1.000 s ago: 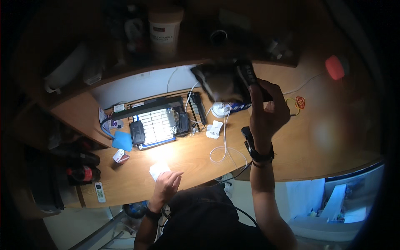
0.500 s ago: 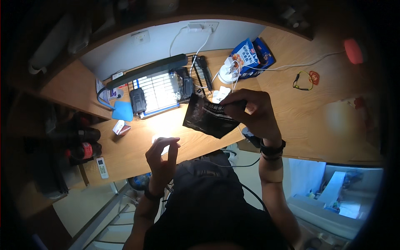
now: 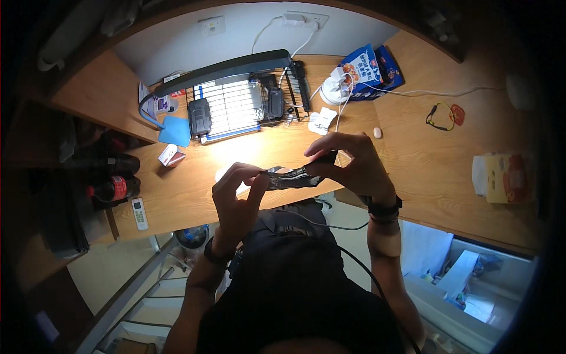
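Observation:
A small black packet (image 3: 293,179) with pale print is stretched between my two hands above the front part of the desk. The thumb and fingers of my left hand (image 3: 237,192) pinch its left end. At the other end my right hand (image 3: 354,165) grips it between thumb and fingers, with a dark corner poking up above the thumb. The packet is tilted, so only a narrow strip of its face shows. Beyond the hands, a desk lamp (image 3: 227,71) lights a wire rack (image 3: 224,112) and the wooden desk (image 3: 200,200).
A white round power strip (image 3: 335,91) with cables stands before blue snack bags (image 3: 368,68). On the right lie a yellow-black cord loop (image 3: 439,116) and a tissue pack (image 3: 501,179). To the left are a cola bottle (image 3: 118,189), a remote control (image 3: 140,213) and a small box (image 3: 171,156).
My left hand has moved up and right and taken hold of the packet's left end. The packet has tilted from broadside to nearly edge-on. The whole view has shifted slightly.

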